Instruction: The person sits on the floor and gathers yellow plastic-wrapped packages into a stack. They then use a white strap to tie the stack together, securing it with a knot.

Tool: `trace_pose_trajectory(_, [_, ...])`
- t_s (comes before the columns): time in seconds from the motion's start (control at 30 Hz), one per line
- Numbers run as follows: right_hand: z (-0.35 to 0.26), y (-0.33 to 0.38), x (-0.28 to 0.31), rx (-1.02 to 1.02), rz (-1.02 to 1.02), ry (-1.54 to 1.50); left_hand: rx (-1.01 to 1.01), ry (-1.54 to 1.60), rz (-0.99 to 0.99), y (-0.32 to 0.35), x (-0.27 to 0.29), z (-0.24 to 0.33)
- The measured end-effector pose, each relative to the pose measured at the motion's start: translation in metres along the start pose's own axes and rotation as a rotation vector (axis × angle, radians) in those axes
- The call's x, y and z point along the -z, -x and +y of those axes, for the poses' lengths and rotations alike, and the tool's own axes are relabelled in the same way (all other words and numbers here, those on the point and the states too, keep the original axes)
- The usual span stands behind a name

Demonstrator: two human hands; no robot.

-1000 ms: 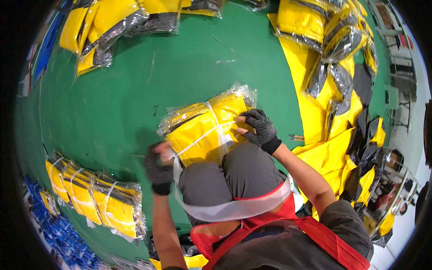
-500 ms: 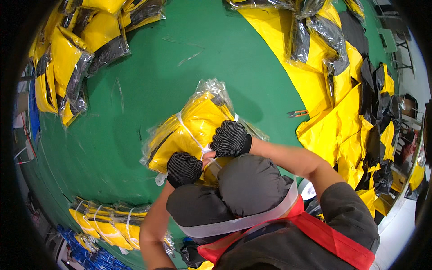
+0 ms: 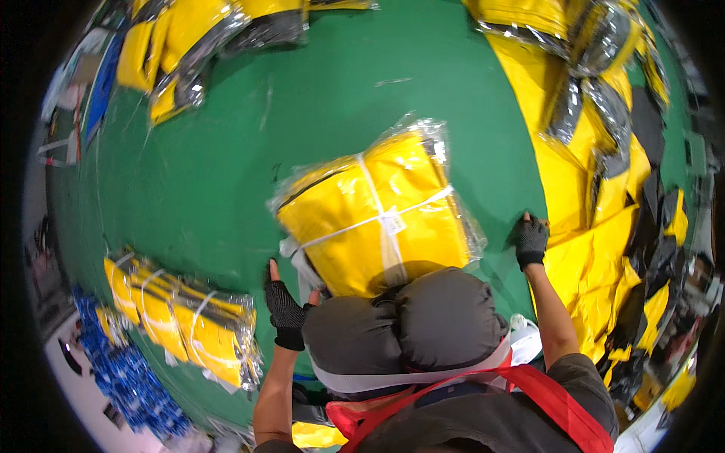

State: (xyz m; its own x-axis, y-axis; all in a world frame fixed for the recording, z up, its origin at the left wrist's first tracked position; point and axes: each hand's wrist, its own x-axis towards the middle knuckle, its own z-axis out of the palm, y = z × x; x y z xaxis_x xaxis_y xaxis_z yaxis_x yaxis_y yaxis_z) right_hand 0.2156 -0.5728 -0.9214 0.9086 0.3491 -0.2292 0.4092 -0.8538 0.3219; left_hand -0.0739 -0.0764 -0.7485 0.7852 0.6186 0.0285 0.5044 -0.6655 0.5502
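A bundle of folded yellow and black pieces (image 3: 355, 226) in clear plastic lies before me, tied crosswise with white strap (image 3: 343, 230) knotted on top. A loose strap tail (image 3: 304, 273) hangs off its left side. My left hand (image 3: 287, 311), in a black dotted glove with bare fingertips, is beside that tail, its index finger and thumb stretched apart; no hold on the strap can be made out. Off to the right, my right hand (image 3: 532, 241) rests at the edge of the yellow sheet material (image 3: 581, 264), fingers curled in. Whatever they grip is hidden.
Tied yellow bundles (image 3: 181, 317) lie at the near left. Plastic-wrapped yellow packs (image 3: 189, 38) are piled at the far left, and more wrapped packs (image 3: 604, 98) lie on the sheets at the far right. The table surface (image 3: 226, 174) is green.
Both hands have left the strap knot: the left moved down beside the bundle, the right reached out right. Orange-handled thread snips seen there before are now hidden. The view has shifted.
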Motion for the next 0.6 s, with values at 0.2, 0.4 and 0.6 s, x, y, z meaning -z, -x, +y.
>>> trace_pose_trajectory(0.2, [-0.009, -0.018, 0.027, 0.074, -0.017, -0.291, 0.706, 0.669, -0.500, 0.033, 0.048, -0.003])
trace_pose_trajectory(0.4, [-0.032, -0.067, 0.097, -0.259, 0.230, -1.121, 0.705, 0.954, -0.565, 0.039, 0.055, -0.009])
trace_pose_trajectory(0.6, [-0.200, -0.034, 0.318, 0.704, -0.552, -1.566, 0.899, 1.346, -0.516, 0.015, 0.045, -0.003])
